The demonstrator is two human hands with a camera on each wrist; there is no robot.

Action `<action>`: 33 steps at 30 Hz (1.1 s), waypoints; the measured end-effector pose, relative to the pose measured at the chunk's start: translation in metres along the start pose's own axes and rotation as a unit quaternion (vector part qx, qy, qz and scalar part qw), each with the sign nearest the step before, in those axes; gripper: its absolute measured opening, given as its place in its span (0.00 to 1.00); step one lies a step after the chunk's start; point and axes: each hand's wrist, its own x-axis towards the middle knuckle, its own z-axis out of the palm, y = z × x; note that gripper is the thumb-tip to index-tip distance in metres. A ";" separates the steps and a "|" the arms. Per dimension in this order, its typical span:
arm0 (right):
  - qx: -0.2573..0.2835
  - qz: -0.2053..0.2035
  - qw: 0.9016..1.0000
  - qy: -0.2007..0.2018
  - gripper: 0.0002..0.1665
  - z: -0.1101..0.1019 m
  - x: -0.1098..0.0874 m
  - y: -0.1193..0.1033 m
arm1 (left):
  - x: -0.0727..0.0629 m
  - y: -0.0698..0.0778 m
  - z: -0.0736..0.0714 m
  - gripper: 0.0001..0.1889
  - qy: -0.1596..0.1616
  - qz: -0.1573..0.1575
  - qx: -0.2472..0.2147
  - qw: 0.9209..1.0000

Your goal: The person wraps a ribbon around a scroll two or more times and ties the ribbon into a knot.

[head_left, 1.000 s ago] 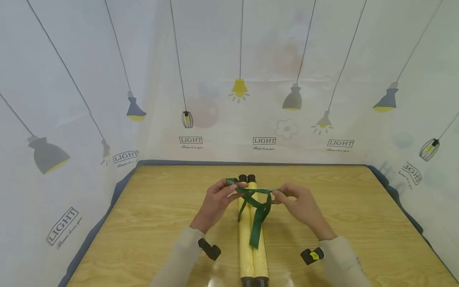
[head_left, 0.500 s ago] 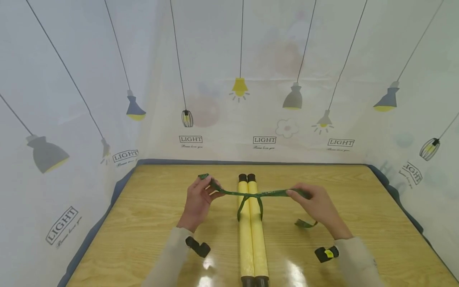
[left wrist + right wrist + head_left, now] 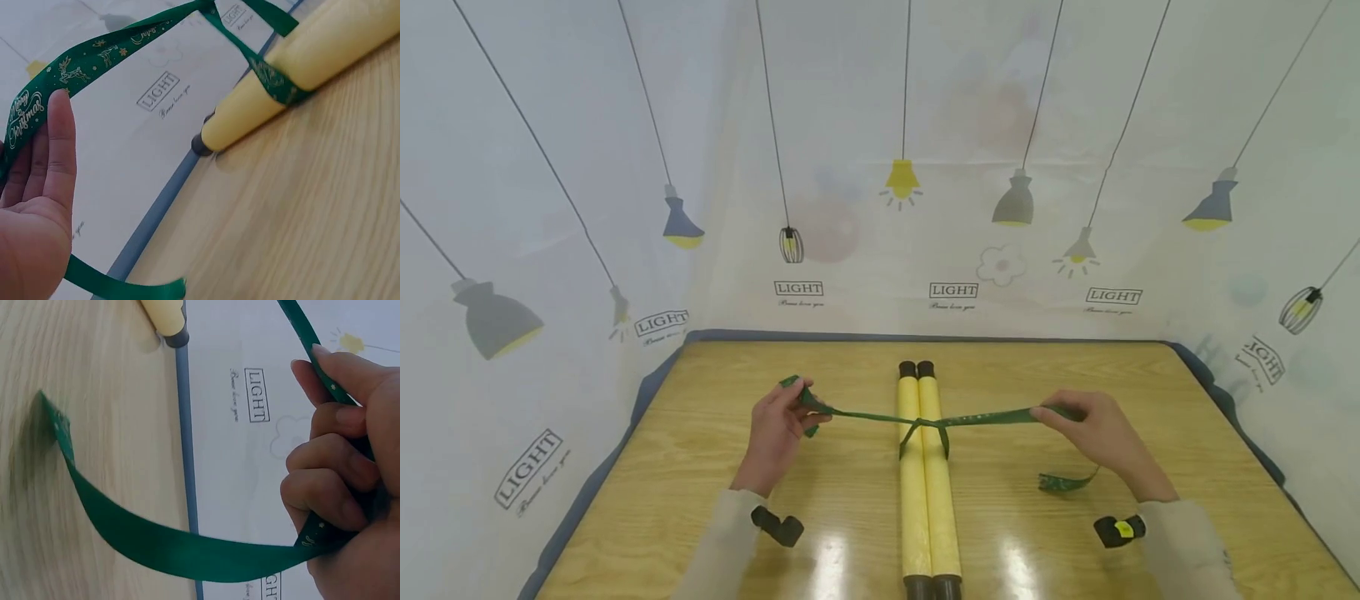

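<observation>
Here's my reindeer-printed green ribbon point(image 3: 985, 418), looped round the yellow tubes point(image 3: 916, 508), pulled out crosswise to their long axis: left hand point(image 3: 773, 433) pinching it left of them, right hand point(image 3: 1097, 429) gripping it right, fingers clamped, neither hand clearly nearer.

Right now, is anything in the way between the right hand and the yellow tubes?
Only the green ribbon that the right hand itself is holding: it stretches across to the yellow tubes and loops around them. Nothing else visible stands between.
</observation>
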 end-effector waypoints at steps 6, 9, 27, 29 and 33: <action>-0.018 0.019 1.000 -0.005 0.18 -0.007 -0.001 0.018 | -0.006 0.009 -0.023 0.10 0.035 -0.013 0.025 0.999; -0.033 0.028 0.999 -0.004 0.19 -0.010 -0.002 0.027 | -0.008 0.013 -0.033 0.10 0.051 -0.019 0.055 0.997; -0.055 0.074 0.995 -0.032 0.22 -0.012 -0.009 0.058 | -0.016 0.009 -0.058 0.14 0.122 -0.098 0.137 0.978; -0.058 0.073 0.995 -0.033 0.22 -0.010 -0.010 0.061 | -0.016 0.007 -0.059 0.15 0.125 -0.102 0.145 0.976; -0.072 0.069 0.994 -0.037 0.22 -0.006 -0.010 0.068 | -0.016 0.005 -0.063 0.18 0.130 -0.111 0.158 0.973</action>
